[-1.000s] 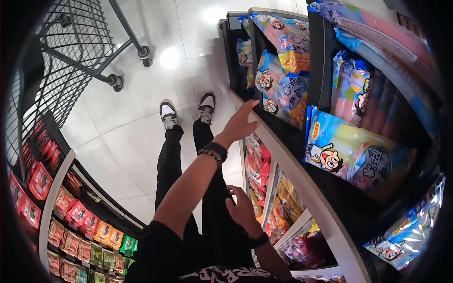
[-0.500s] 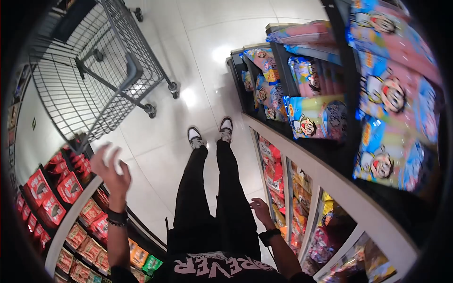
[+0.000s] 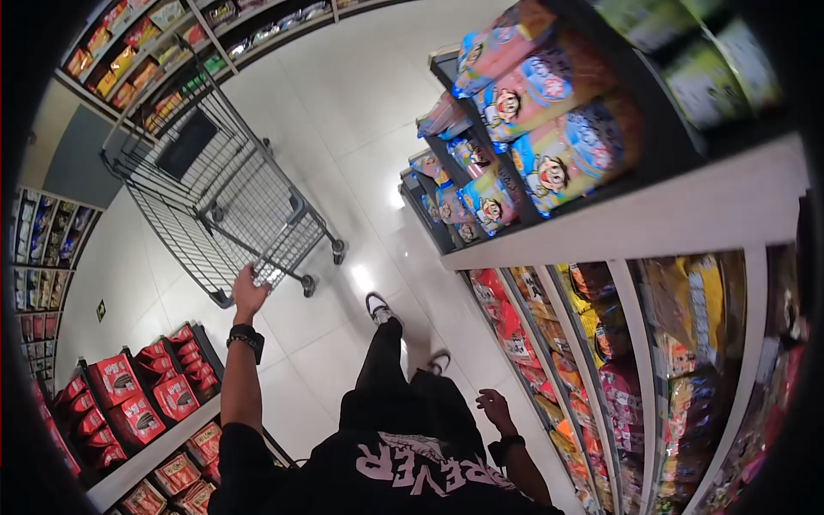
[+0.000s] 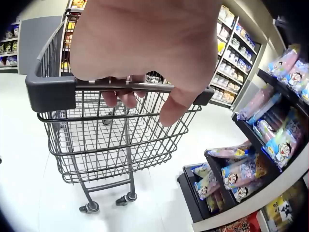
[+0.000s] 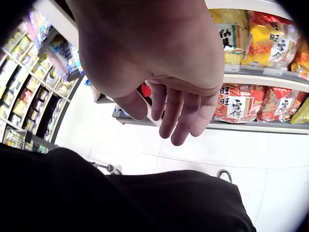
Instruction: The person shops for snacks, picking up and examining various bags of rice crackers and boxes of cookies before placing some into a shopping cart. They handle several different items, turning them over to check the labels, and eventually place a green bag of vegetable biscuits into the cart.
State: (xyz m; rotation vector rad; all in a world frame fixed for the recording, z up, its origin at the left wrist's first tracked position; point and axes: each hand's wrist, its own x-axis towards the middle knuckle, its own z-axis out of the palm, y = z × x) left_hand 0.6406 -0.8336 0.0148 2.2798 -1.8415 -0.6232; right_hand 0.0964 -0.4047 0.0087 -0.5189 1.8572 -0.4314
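Since half a second ago, the left hand has travelled from mid-air beside the red packets to the cart. It now grips the handle, fingers curled over the bar, thumb beneath. Cart stands on the white floor, ahead and to the person's left. Handle end is nearest the person; long axis runs away from them, basket pointing toward the far shelves, handle bar crosswise. Right hand hangs at the hip, fingers loosely drooped, holding nothing. Snack bags fill the right-hand shelf.

Glossy tile floor: wire cart; shelf: snack bags.
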